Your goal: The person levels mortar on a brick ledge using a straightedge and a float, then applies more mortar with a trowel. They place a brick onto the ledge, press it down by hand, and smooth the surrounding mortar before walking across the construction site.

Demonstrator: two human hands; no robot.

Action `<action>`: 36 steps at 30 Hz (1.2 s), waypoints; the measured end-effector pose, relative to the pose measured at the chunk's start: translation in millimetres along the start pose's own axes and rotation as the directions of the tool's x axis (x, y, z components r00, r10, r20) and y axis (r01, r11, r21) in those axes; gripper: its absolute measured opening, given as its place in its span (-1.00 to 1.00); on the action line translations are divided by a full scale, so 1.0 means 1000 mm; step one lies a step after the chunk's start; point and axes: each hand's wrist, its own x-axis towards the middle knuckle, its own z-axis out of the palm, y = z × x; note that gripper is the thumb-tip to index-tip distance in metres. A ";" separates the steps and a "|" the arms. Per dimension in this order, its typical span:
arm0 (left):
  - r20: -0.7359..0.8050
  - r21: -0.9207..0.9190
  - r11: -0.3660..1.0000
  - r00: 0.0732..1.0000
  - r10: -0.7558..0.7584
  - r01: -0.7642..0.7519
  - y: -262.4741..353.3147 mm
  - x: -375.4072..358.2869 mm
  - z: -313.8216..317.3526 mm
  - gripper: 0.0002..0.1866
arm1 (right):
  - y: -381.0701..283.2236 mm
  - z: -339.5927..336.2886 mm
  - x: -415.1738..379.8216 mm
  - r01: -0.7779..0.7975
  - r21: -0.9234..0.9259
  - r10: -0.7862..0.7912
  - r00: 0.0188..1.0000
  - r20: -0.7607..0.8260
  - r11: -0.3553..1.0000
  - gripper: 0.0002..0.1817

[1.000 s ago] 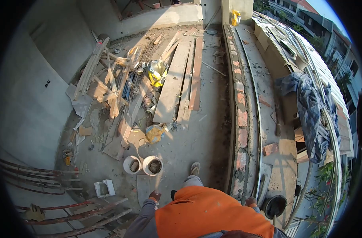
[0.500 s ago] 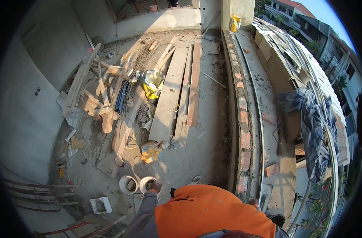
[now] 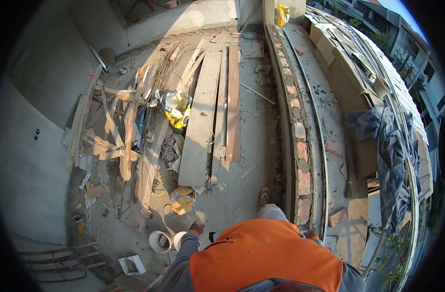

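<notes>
My left hand (image 3: 197, 227) is beside my orange top (image 3: 266, 243), fingers curled, with nothing visible in it. It is close to two white buckets (image 3: 161, 241) on the floor; one has something brown inside, and my sleeve partly covers the other. My right hand (image 3: 311, 234) shows past the other side of the top, near the end of the low brick course (image 3: 303, 184). Its fingers look closed, and what they hold, if anything, is hidden. One foot (image 3: 265, 195) is forward on the concrete floor.
Long planks (image 3: 200, 117) lie ahead beside a pile of scrap timber (image 3: 127, 146) and a yellow bag (image 3: 177, 109). A long metal rail (image 3: 316, 126) runs right of the bricks. Crumpled dark sheeting (image 3: 393, 170) hangs at the right edge. A white frame (image 3: 132, 265) is at lower left.
My body has moved forward, and one foot now shows ahead. My left hand has moved from over the bucket to its right. The right hand stays beside the brick course.
</notes>
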 end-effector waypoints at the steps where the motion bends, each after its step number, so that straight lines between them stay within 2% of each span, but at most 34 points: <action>1: 0.015 0.012 1.000 1.000 -0.004 0.004 0.004 -0.001 0.005 -0.50 | -0.006 -0.011 0.010 0.197 -0.436 -0.117 0.972 0.203 0.878 -0.63; 2: -0.020 -0.051 0.989 0.990 -0.142 0.141 0.016 0.005 0.006 -0.50 | -0.015 -0.025 0.027 0.425 -0.722 -0.134 0.895 0.426 0.546 -0.67; 3: -0.045 -0.115 0.954 0.958 -0.285 0.278 0.027 0.009 0.002 -0.50 | -0.001 -0.018 0.056 0.399 -0.739 -0.119 0.908 0.402 0.543 -0.68; 5: 0.008 -0.077 0.963 0.966 -0.258 0.258 0.038 0.021 -0.009 -0.48 | -0.024 -0.057 0.076 0.470 -0.783 -0.107 0.876 0.470 0.407 -0.69; 6: 0.053 -0.062 0.973 0.974 -0.221 0.224 0.042 0.030 -0.011 -0.46 | -0.036 -0.074 0.093 0.467 -0.793 -0.090 0.877 0.472 0.390 -0.70; 7: 0.036 -0.140 0.952 0.962 -0.271 0.273 0.040 0.044 -0.011 -0.45 | -0.052 -0.094 0.108 0.460 -0.806 -0.138 0.886 0.442 0.372 -0.70; 8: 0.035 -0.129 0.953 0.962 -0.271 0.273 0.052 0.057 -0.019 -0.45 | -0.046 -0.096 0.153 0.428 -0.794 -0.196 0.904 0.380 0.432 -0.68; 9: -0.040 -0.258 0.916 0.944 -0.326 0.306 0.070 0.070 -0.027 -0.46 | -0.035 -0.091 0.203 0.304 -0.662 -0.241 0.952 0.187 0.685 -0.63; 10: -0.097 -0.385 0.862 0.915 -0.392 0.329 0.084 0.078 -0.033 -0.47 | -0.040 -0.101 0.235 0.363 -0.614 -0.364 0.922 0.130 0.701 -0.57; 11: -0.057 -0.291 0.895 0.928 -0.369 0.338 0.104 0.088 -0.050 -0.51 | -0.070 -0.127 0.237 0.448 -0.714 -0.533 0.837 0.124 0.538 -0.69; 12: -0.036 -0.289 0.891 0.927 -0.375 0.349 0.118 0.096 -0.058 -0.51 | -0.124 -0.164 0.217 0.135 -0.174 -0.161 0.976 -0.147 0.975 -0.68; 13: 0.037 -0.342 0.874 0.934 -0.355 0.346 0.136 0.108 -0.069 -0.51 | -0.137 -0.170 0.236 0.272 -0.186 -0.310 0.925 -0.222 0.944 -0.68; 14: 0.105 -0.399 0.852 0.940 -0.325 0.339 0.152 0.123 -0.077 -0.50 | -0.170 -0.189 0.240 0.223 -0.093 -0.237 0.954 -0.186 0.970 -0.68; 15: 0.028 -0.466 0.822 0.934 -0.355 0.327 0.147 0.144 -0.065 -0.52 | -0.185 -0.194 0.259 0.340 -0.182 -0.378 0.888 -0.263 0.923 -0.71; 16: 0.036 -0.473 0.819 0.936 -0.351 0.326 0.148 0.159 -0.060 -0.52 | -0.173 -0.177 0.315 0.417 -0.325 -0.490 0.852 -0.184 0.849 -0.74; 18: -0.136 -0.287 0.953 0.980 -0.143 0.099 0.150 0.187 -0.058 -0.52 | -0.234 -0.203 0.300 0.408 -0.244 -0.458 0.865 -0.203 0.879 -0.71; 19: -0.167 -0.356 0.922 0.960 -0.225 0.154 0.179 0.181 -0.073 -0.52 | -0.265 -0.213 0.289 0.401 -0.248 -0.451 0.870 -0.200 0.882 -0.71; 20: -0.159 -0.356 0.922 0.962 -0.222 0.154 0.189 0.194 -0.082 -0.52 | -0.309 -0.232 0.268 0.326 -0.120 -0.343 0.923 -0.173 0.938 -0.67; 21: -0.095 -0.241 0.957 0.977 -0.189 0.162 0.189 0.209 -0.088 -0.50 | -0.338 -0.243 0.262 0.238 0.006 -0.235 0.963 -0.133 0.971 -0.62; 22: -0.027 -0.123 0.980 0.987 -0.161 0.157 0.186 0.224 -0.093 -0.49 | -0.351 -0.239 0.272 0.231 0.004 -0.229 0.964 -0.137 0.973 -0.62; 23: -0.036 -0.319 0.906 0.951 -0.306 0.279 0.171 0.250 -0.086 -0.50 | -0.366 -0.236 0.281 0.241 -0.036 -0.243 0.962 -0.125 0.970 -0.58; 24: -0.033 -0.324 0.907 0.955 -0.296 0.270 0.174 0.269 -0.096 -0.50 | -0.379 -0.234 0.292 0.250 -0.076 -0.258 0.960 -0.114 0.965 -0.54; 26: 0.053 -0.274 0.871 0.911 -0.410 0.408 0.182 0.303 -0.124 -0.49 | -0.405 -0.239 0.308 0.188 -0.070 -0.194 0.976 -0.100 0.980 -0.55; 27: 0.078 -0.379 0.839 0.917 -0.391 0.390 0.153 0.337 -0.116 -0.46 | -0.417 -0.242 0.312 0.128 -0.062 -0.132 0.989 -0.072 0.990 -0.56; 28: 0.083 -0.376 0.841 0.918 -0.388 0.389 0.156 0.362 -0.132 -0.46 | -0.416 -0.243 0.330 0.121 -0.061 -0.125 0.989 -0.073 0.991 -0.56; 30: 0.107 -0.369 0.866 0.941 -0.320 0.336 0.167 0.406 -0.172 -0.44 | -0.413 -0.242 0.383 0.240 -0.253 -0.269 0.959 -0.085 0.937 -0.60; 31: 0.109 -0.230 0.910 0.939 -0.327 0.344 0.182 0.433 -0.199 -0.43 | -0.450 -0.274 0.364 0.142 -0.119 -0.157 0.980 -0.125 0.983 -0.64; 33: -0.042 -0.174 0.958 0.970 -0.238 0.227 0.224 0.470 -0.258 -0.44 | -0.497 -0.310 0.362 0.115 -0.047 -0.122 0.977 -0.178 0.992 -0.64; 34: -0.048 -0.212 0.945 0.964 -0.263 0.248 0.230 0.507 -0.277 -0.45 | -0.508 -0.317 0.362 0.094 0.020 -0.087 0.972 -0.219 0.995 -0.64; 35: -0.119 -0.216 0.952 0.962 -0.246 0.217 0.270 0.514 -0.314 -0.47 | -0.517 -0.319 0.367 0.122 -0.027 -0.124 0.953 -0.276 0.992 -0.62; 36: -0.190 -0.258 0.957 0.964 -0.183 0.131 0.283 0.544 -0.330 -0.48 | -0.527 -0.320 0.371 0.117 -0.027 -0.120 0.955 -0.272 0.993 -0.62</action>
